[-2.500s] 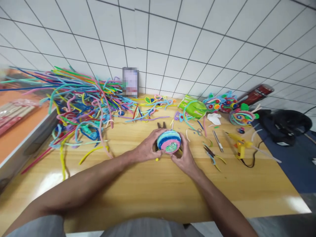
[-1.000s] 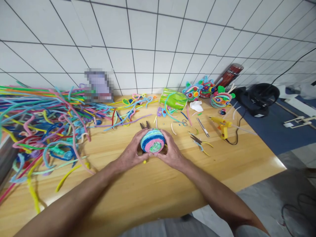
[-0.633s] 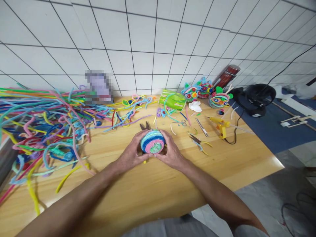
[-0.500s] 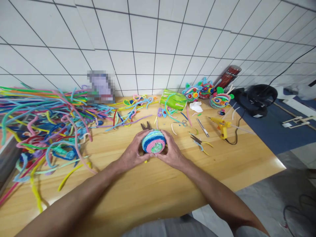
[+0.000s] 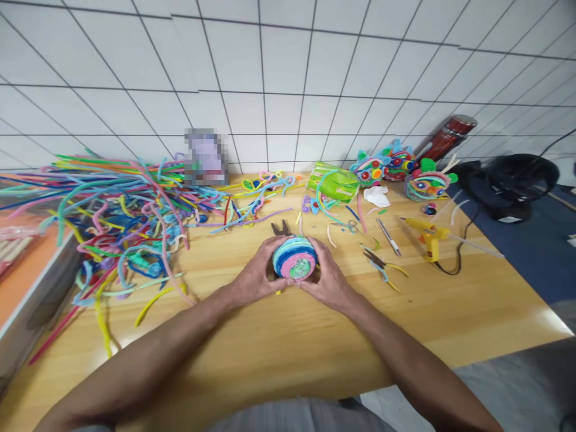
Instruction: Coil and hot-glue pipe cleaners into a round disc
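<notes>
Snugly, the striped ball [image 5: 294, 258] sits between two cupped hands, its pink and green end turned toward 6 o'clock, where the person is. Take the ball as the dial's centre, with 12 at the wall [image 5: 288, 66]. The left hand [image 5: 256, 273] presses on it from between 8 and 9 o'clock, and the right hand [image 5: 333, 282] from between 3 and 4. Each hand is half-curled, fingers and thumb spread to the ball's girth, and the thumbs nearly meet near its lower edge at 6. Whether the ball also rests on the counter [image 5: 279, 354] cannot be told.

Just beside it at 11 o'clock show the dark jaws of some pliers. A small yellow bit [image 5: 278, 293] lies near at 7. Well apart, a pair of yellow-handled pliers [image 5: 384, 266] lies at 3, with a yellow glue gun [image 5: 429, 237] beyond; a green packet [image 5: 339, 185] is at 1, and a tangle of fuzzy stems [image 5: 130, 216] spreads between 9 and 10.
</notes>
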The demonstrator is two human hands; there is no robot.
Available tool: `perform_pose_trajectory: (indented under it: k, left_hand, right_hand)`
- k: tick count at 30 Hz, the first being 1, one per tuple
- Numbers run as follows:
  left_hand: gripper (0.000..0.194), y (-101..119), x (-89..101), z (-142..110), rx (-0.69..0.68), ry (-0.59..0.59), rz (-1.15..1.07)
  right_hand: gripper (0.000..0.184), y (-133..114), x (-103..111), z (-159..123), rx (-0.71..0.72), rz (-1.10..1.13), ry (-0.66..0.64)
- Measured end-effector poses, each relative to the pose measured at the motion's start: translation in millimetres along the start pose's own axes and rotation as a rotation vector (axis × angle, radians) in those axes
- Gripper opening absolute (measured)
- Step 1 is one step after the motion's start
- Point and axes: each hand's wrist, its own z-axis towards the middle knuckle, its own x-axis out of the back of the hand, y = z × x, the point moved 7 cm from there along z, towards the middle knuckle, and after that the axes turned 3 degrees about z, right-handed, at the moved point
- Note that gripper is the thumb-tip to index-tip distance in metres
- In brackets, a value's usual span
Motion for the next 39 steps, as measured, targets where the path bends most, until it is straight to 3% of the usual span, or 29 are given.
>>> perform_pose_trajectory:
  k: [10,20,27,34,39]
  left_hand:
    - [0.103,0,-1.0,3,0.019,-0.055,-0.028]
    - [0.107,-1,-0.7,1,-0.038,-0.018,-0.005]
    - [0.096,1,0.7,2,-0.043,-0.025,-0.051]
    - [0.095,3,3.3,2,-0.048,-0.011,-0.045]
    - [0.094,6,3.9,2,-0.039,-0.035,-0.033]
  right_hand:
    - [0.106,7,1,-4,0.016,-0.023,0.018]
    - [0.098,14,2,-6,-0.03,0.019,0.029]
    - [0.09,7,6,-3,0.0,0.022,0.043]
    - [0.107,7,2,-4,0.044,-0.031,0.039]
    - [0.106,4,2,-1,0.072,-0.053,0.043]
